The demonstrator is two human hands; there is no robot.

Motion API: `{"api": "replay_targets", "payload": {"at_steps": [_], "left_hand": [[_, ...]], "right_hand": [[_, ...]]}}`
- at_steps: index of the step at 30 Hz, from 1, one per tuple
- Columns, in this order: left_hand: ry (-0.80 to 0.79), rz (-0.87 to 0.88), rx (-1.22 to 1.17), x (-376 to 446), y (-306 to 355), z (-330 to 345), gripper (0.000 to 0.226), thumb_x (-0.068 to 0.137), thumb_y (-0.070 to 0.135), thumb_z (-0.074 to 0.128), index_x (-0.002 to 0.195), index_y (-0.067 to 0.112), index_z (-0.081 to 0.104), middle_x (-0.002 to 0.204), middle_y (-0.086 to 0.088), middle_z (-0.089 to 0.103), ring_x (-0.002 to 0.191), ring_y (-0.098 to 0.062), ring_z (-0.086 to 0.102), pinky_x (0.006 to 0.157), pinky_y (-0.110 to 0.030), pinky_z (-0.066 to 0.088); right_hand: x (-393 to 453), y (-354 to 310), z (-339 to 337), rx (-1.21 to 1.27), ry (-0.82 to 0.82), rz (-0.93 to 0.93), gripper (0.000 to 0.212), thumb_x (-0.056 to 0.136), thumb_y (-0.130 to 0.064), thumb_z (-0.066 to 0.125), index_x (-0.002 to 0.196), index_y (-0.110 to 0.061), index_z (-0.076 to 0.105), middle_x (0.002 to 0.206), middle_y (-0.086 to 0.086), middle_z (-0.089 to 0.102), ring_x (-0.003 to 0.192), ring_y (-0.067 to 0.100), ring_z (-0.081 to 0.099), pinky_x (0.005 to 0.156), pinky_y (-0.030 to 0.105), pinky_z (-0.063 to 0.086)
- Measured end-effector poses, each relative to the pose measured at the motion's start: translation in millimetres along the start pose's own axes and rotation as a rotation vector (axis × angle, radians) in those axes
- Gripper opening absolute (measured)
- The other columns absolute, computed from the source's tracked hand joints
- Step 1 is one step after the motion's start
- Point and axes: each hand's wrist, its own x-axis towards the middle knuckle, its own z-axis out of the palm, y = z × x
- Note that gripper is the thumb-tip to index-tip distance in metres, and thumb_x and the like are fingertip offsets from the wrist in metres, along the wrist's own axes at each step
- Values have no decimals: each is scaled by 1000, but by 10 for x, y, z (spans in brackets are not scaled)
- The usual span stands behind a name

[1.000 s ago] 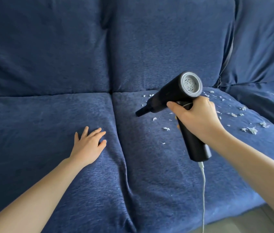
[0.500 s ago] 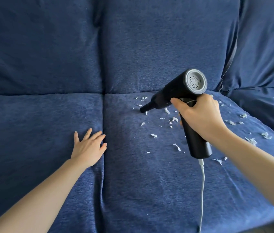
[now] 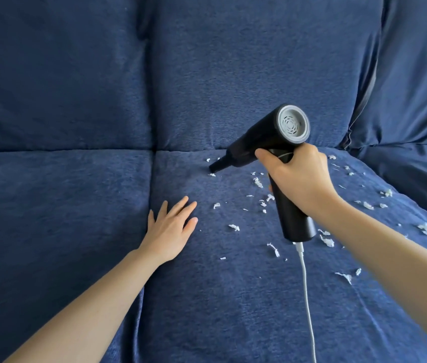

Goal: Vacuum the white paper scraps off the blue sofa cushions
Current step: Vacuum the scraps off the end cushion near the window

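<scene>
Sofa cushion strewn with paper scraps; right hand grips vacuum.

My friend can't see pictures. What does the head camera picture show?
A right hand holds a black handheld vacuum, nozzle down on a blue sofa cushion strewn with white paper scraps. The left hand rests flat nearby.

Paper scraps on the middle seat cushion, vacuum above them, back cushions behind
</scene>
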Motion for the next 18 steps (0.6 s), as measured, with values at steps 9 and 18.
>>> {"api": "replay_targets", "payload": {"at_steps": [9,18], "left_hand": [[29,-133,-140,154,204,102,47,102,45,18,149,41,21,158,22,4,147,-30,-7,115,-59,0],[107,-138,-107,140,200,165,46,101,44,19,147,43,23,157,23,9,148,-26,-2,117,-54,5]], "right_hand": [[214,284,-112,16,65,17,49,87,-47,66,63,-5,59,62,8,68,76,22,66,70,31,49],[529,240,134,50,-17,-11,43,87,-46,66,59,-15,55,65,4,66,80,24,66,70,30,50]]}}
